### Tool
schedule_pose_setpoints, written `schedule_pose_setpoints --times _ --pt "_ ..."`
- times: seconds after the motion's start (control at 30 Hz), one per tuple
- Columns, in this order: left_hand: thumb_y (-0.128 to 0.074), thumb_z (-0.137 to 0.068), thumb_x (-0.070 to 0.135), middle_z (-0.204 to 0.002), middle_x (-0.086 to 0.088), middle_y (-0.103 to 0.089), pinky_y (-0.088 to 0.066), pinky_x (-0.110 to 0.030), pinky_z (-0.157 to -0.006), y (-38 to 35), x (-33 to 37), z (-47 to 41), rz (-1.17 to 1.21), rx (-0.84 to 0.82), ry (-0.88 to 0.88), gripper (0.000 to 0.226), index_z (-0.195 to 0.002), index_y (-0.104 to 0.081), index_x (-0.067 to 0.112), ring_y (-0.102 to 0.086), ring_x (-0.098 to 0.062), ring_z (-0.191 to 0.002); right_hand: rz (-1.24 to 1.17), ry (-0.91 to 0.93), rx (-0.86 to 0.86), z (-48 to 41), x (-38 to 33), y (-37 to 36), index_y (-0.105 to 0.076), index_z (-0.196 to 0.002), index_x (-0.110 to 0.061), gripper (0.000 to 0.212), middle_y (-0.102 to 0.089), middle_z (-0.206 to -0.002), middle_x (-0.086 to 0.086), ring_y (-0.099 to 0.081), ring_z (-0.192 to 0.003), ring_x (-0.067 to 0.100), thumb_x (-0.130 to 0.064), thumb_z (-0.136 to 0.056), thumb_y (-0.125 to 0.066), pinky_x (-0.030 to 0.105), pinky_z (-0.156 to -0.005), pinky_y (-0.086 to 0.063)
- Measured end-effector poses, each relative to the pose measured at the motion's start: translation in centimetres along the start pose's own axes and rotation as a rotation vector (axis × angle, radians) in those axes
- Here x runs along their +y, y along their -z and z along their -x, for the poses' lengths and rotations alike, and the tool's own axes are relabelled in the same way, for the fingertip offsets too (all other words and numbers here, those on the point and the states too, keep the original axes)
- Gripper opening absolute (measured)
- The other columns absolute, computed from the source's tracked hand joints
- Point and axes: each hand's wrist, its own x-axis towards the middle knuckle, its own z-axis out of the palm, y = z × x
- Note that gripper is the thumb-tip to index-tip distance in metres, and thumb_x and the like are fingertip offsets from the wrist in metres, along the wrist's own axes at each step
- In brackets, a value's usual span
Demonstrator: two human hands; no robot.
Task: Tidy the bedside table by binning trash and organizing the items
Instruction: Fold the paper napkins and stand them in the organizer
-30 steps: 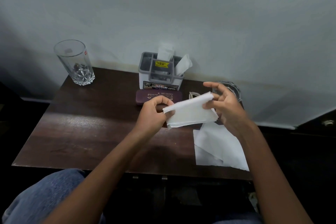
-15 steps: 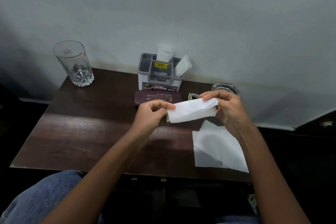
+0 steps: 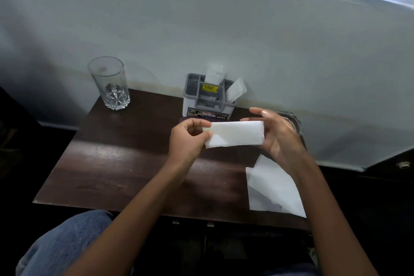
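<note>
A folded white tissue is held above the middle of the dark wooden bedside table. My left hand pinches its left end between thumb and fingers. My right hand holds its right end, fingers curved around the edge. More white tissues lie flat on the table's right side, near the front edge. A grey and white organizer with white packets stands at the back. A maroon case lies in front of it, mostly hidden by my hands.
An empty drinking glass stands at the back left corner. A glass ashtray sits at the back right, partly behind my right hand. A white wall runs along the table's far edge. My knee in jeans is below the front edge.
The tissue has been folded narrower into a flat strip and lifted slightly. Both hands have stayed on its ends, and my head has tilted so that more wall shows.
</note>
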Motion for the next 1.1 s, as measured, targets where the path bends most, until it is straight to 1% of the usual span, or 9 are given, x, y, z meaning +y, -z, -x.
schedule_pose_setpoints --times 0.1,0.17,0.3,0.43,0.5,0.67,0.87,0.97,1.1 --pt "-0.064 -0.079 -0.003 -0.078 -0.001 -0.065 -0.046 -0.015 -0.051 1.2 -0.1 -0.5 -0.012 0.039 -0.041 0.024 -0.077 -0.064 0.02 -0.06 -0.011 -0.073 0.145 -0.021 -0.013 0.7 0.1 -1.1 -0.061 -0.11 -0.015 0.026 -0.065 -0.1 0.008 -0.066 -0.087 0.022 -0.007 -0.085 -0.061 0.029 -0.066 -0.056" --pt "-0.063 -0.078 -0.003 -0.075 0.002 -0.065 -0.047 -0.018 -0.057 1.9 0.0 -1.0 -0.02 0.08 -0.071 0.026 -0.076 -0.064 0.022 -0.059 -0.011 -0.071 0.209 0.006 0.032 1.0 -0.2 -2.1 -0.062 -0.104 -0.012 0.029 -0.069 -0.091 0.008 -0.066 -0.073 0.021 0.006 -0.082 -0.061 0.023 -0.058 -0.053" --pt "-0.057 -0.08 -0.007 -0.08 0.005 -0.065 -0.052 -0.015 -0.056 3.2 0.6 -1.3 0.05 0.164 -0.083 0.029 -0.081 -0.063 0.021 -0.062 -0.01 -0.077 0.118 0.064 0.16 -0.1 -1.9 -4.6 -0.063 -0.087 -0.004 0.021 -0.068 -0.073 0.009 -0.059 -0.055 0.02 0.015 -0.078 -0.058 0.021 -0.05 -0.05" --pt "-0.051 -0.082 -0.004 -0.092 0.01 -0.066 -0.054 -0.038 -0.085 4.5 0.9 -1.7 0.151 0.272 -0.02 0.038 -0.087 -0.059 0.032 -0.063 -0.01 -0.09 0.104 0.138 0.303 -3.1 -4.8 -7.5 -0.058 -0.08 -0.006 0.021 -0.06 -0.073 0.012 -0.057 -0.043 0.01 0.015 -0.079 -0.055 0.019 -0.047 -0.052" --pt "-0.049 -0.082 -0.003 -0.091 0.01 -0.066 -0.052 -0.043 -0.09 4.9 1.2 -1.8 0.163 0.292 0.004 0.036 -0.086 -0.059 0.032 -0.062 -0.012 -0.088 0.158 0.179 0.375 -5.1 -6.3 -8.8 -0.054 -0.077 -0.008 0.022 -0.057 -0.071 0.012 -0.057 -0.04 0.009 0.014 -0.079 -0.053 0.019 -0.045 -0.05" --pt "-0.045 -0.085 0.0 -0.087 0.007 -0.069 -0.053 -0.042 -0.085 4.8 1.6 -1.5 0.199 0.203 0.071 0.032 -0.081 -0.06 0.028 -0.065 -0.014 -0.081 0.218 0.199 0.459 -8.6 -7.8 -11.0 -0.05 -0.074 -0.01 0.022 -0.053 -0.07 0.01 -0.055 -0.034 0.008 0.012 -0.078 -0.051 0.019 -0.04 -0.046" --pt "-0.044 -0.088 0.001 -0.082 0.007 -0.069 -0.049 -0.027 -0.069 4.9 2.3 -1.2 0.289 0.159 0.129 0.029 -0.08 -0.06 0.023 -0.064 -0.007 -0.074 0.193 0.269 0.408 -9.5 -8.7 -12.9 -0.053 -0.082 -0.007 0.018 -0.055 -0.069 0.008 -0.056 -0.041 0.009 0.01 -0.08 -0.053 0.021 -0.051 -0.051" --pt "-0.043 -0.088 0.001 -0.084 0.004 -0.07 -0.049 -0.026 -0.071 4.9 2.6 -1.1 0.307 0.149 0.139 0.028 -0.08 -0.06 0.022 -0.063 -0.007 -0.073 0.214 0.282 0.389 -10.0 -8.5 -13.5 -0.054 -0.09 -0.004 0.017 -0.056 -0.069 0.007 -0.057 -0.046 0.011 0.01 -0.08 -0.054 0.021 -0.053 -0.052" --pt "-0.043 -0.089 0.001 -0.086 0.002 -0.07 -0.049 -0.024 -0.072 5.1 2.8 -1.0 0.316 0.141 0.147 0.028 -0.081 -0.06 0.021 -0.063 -0.008 -0.075 0.244 0.242 0.4 -10.6 -7.6 -13.4 -0.054 -0.093 -0.002 0.019 -0.055 -0.067 0.008 -0.057 -0.04 0.008 0.011 -0.08 -0.053 0.018 -0.048 -0.051"
